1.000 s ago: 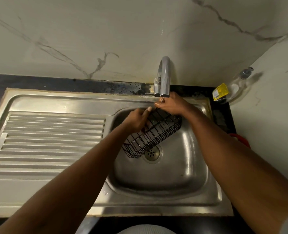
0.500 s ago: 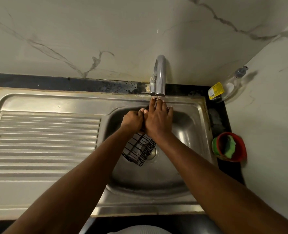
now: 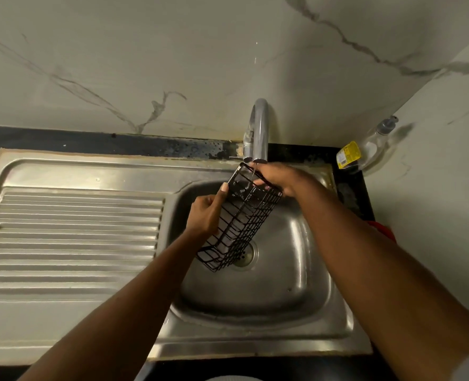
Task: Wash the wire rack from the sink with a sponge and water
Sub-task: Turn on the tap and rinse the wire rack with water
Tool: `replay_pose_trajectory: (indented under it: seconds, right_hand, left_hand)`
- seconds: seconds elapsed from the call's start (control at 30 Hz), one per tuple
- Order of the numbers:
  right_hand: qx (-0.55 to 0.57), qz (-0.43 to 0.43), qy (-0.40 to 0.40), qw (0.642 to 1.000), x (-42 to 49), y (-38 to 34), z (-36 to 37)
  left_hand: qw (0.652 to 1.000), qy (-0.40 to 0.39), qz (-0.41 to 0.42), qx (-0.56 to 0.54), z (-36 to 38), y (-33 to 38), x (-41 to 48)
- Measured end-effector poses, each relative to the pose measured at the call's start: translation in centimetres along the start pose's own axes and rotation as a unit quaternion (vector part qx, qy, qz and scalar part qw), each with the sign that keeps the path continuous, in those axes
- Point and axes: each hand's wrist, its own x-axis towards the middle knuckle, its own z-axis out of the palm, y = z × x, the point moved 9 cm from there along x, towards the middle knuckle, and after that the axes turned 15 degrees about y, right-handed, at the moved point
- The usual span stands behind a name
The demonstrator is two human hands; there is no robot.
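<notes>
A black wire rack (image 3: 244, 218) hangs tilted over the steel sink basin (image 3: 291, 273), its upper end right under the tap spout (image 3: 258, 133). A thin stream of water falls onto that upper end. My left hand (image 3: 207, 213) grips the rack's left side, thumb up along the rim. My right hand (image 3: 278, 177) holds the top end from the right, fingers curled over the wires. The rack's lower end points toward the drain (image 3: 245, 254). No sponge shows in either hand.
A ribbed steel drainboard (image 3: 74, 224) lies left of the basin. A clear soap bottle with a yellow label (image 3: 365, 149) leans in the back right corner. A red container edge (image 3: 381, 229) peeks out behind my right forearm. Marble walls rise behind and to the right.
The rack has been turned and raised so its long side shows and its top sits under the spout. My right hand moved from over the rack's middle to its top right end.
</notes>
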Motion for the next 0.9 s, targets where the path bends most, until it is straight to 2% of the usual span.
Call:
replay_pose_trajectory:
  seconds: [0.07, 0.13, 0.27, 0.33, 0.37, 0.43, 0.5, 0.6, 0.7, 0.73, 0.8, 0.83, 0.9]
  right_hand:
    - [0.001, -0.055, 0.018, 0.998, -1.6, -2.1, -0.1]
    - [-0.012, -0.093, 0.086, 0.992, -2.5, -3.0, -0.9]
    - [-0.054, -0.089, 0.192, 0.976, -3.5, -3.5, -2.0]
    - [-0.080, -0.080, 0.219, 0.969, -3.2, -3.1, -1.4]
    - [-0.105, -0.103, 0.236, 0.960, -3.2, -3.2, -0.9]
    - [-0.169, -0.185, 0.274, 0.929, -3.8, -3.7, 0.3]
    - [-0.244, -0.259, 0.310, 0.882, -5.6, -4.4, 1.3]
    - [-0.327, -0.285, 0.342, 0.834, -7.2, -4.9, 1.7]
    - [-0.330, -0.359, 0.346, 0.802, -8.8, -5.8, 3.2]
    - [-0.306, -0.394, 0.327, 0.803, -9.3, -5.8, 4.0]
    - [-0.248, -0.423, 0.245, 0.836, -9.6, -4.9, 5.7]
    - [-0.244, -0.413, 0.212, 0.851, -9.4, -4.1, 6.2]
    - [-0.270, -0.359, 0.206, 0.870, -8.5, -2.6, 6.0]
  left_hand:
    - [1.000, 0.005, 0.004, 0.004, 0.0, 0.0, -0.1]
    - [1.000, 0.016, -0.007, 0.012, -0.2, -0.4, 0.2]
    - [1.000, 0.005, -0.003, 0.008, 0.0, -0.6, 0.5]
    - [0.999, -0.011, 0.005, -0.032, 0.6, 0.3, 0.5]
    - [0.999, -0.011, 0.010, -0.048, 0.9, 0.9, 0.7]
    - [0.998, 0.004, 0.013, -0.057, 1.3, 1.7, 1.1]
    - [0.998, 0.031, 0.005, -0.054, 1.5, 1.7, 1.2]
    - [0.996, 0.084, 0.013, -0.022, 1.1, 1.2, 1.4]
    - [0.993, 0.113, -0.002, -0.017, 0.6, 1.4, 1.9]
    - [0.992, 0.121, -0.019, -0.026, 0.4, 1.4, 2.2]
    - [0.989, 0.131, -0.053, -0.052, -0.2, 1.2, 2.8]
    - [0.988, 0.122, -0.065, -0.064, -0.3, 1.1, 2.9]
    - [0.993, 0.092, -0.056, -0.053, 0.1, 1.3, 2.8]
